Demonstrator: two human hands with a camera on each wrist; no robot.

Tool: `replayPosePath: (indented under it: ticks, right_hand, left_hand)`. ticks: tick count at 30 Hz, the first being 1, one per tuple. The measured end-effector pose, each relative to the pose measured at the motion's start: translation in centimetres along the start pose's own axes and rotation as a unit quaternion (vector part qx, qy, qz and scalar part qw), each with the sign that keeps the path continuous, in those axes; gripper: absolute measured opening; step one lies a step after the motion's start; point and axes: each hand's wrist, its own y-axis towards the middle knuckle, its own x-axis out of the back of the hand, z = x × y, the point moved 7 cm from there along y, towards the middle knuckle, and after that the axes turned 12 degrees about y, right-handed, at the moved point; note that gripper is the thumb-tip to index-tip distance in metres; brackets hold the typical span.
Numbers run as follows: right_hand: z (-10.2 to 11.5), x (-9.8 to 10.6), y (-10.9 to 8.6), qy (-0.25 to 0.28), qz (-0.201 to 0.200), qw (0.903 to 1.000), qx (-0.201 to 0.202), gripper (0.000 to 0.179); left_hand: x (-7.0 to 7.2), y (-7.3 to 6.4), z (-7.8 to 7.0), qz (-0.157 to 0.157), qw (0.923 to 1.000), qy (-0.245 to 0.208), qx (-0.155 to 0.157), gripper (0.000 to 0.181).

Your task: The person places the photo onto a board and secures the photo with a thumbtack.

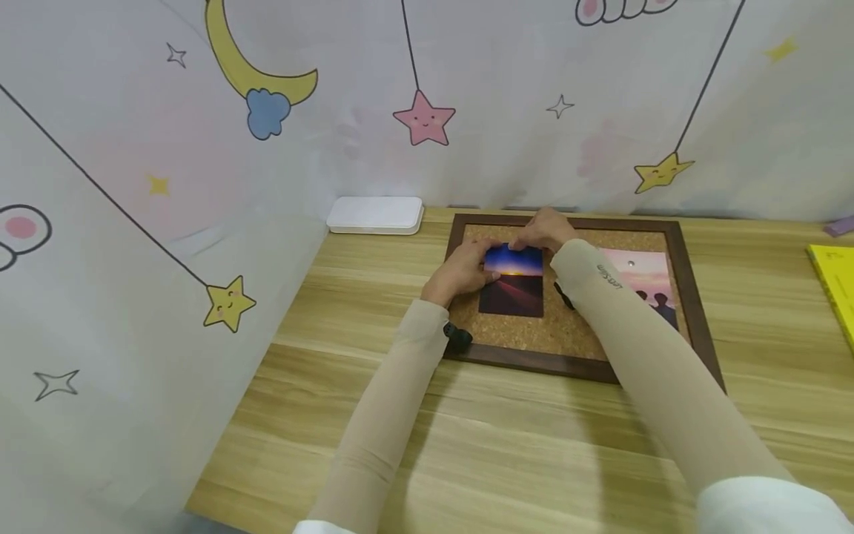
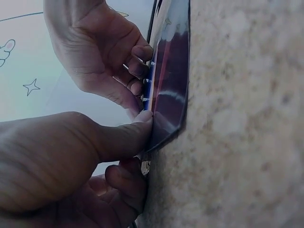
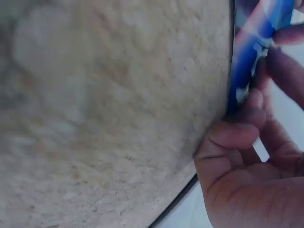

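A sunset-road photo (image 1: 511, 285) lies on a brown-framed cork board (image 1: 514, 330). At its upper left edge is my left hand (image 1: 463, 271), its thumb on the print (image 2: 164, 95) and the other fingers curled beside the edge. My right hand (image 1: 543, 230) reaches over the top edge, fingertips bunched and pinching at the print's blue upper part (image 3: 251, 61). In the left wrist view the fingertips of my right hand (image 2: 109, 57) come close to my left thumb (image 2: 126, 137). Whatever else lies between the right fingertips is hidden. A pink-sky photo (image 1: 637, 271) is on the board's right side, partly behind my right sleeve.
The board lies on a wood-grain table (image 1: 480, 437), near the patterned wall cloth (image 1: 500, 163). A white flat case (image 1: 376, 215) stands at the back left. On the right side are a yellow book (image 1: 837, 285) and a purple item (image 1: 841, 226).
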Motion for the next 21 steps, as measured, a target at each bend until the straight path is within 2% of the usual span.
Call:
replayPosePath:
  ticks: [5, 8, 14, 17, 19, 21]
  right_hand:
    - [0.2, -0.1, -0.3, -0.023, -0.009, 0.9997, 0.004, 0.042]
    - [0.2, 0.0, -0.4, -0.023, -0.012, 0.9997, 0.002, 0.043]
    - [-0.2, 0.1, -0.8, -0.021, -0.033, 0.9992, -0.004, 0.047]
    - [-0.2, 0.0, -1.0, -0.017, -0.049, 0.9985, 0.015, 0.040]
    - [-0.1, -0.3, -1.0, -0.001, -0.063, 0.9973, 0.037, 0.027]
    - [0.1, -0.4, -1.0, 0.022, -0.074, 0.9953, 0.058, 0.022]
  left_hand:
    - [0.0, -0.1, -0.1, 0.002, 1.0000, 0.006, 0.002, 0.063]
    - [0.1, -0.1, -0.2, 0.003, 1.0000, 0.007, 0.000, 0.063]
    - [-0.2, 0.4, -0.7, 0.007, 0.9996, 0.017, -0.021, 0.063]
    - [-0.4, 0.3, -0.5, 0.015, 0.9994, 0.026, -0.017, 0.064]
    - [-0.3, 0.3, -0.4, 0.018, 0.9990, 0.040, -0.011, 0.064]
    - [0.0, 0.3, -0.4, 0.018, 0.9983, 0.056, -0.006, 0.063]
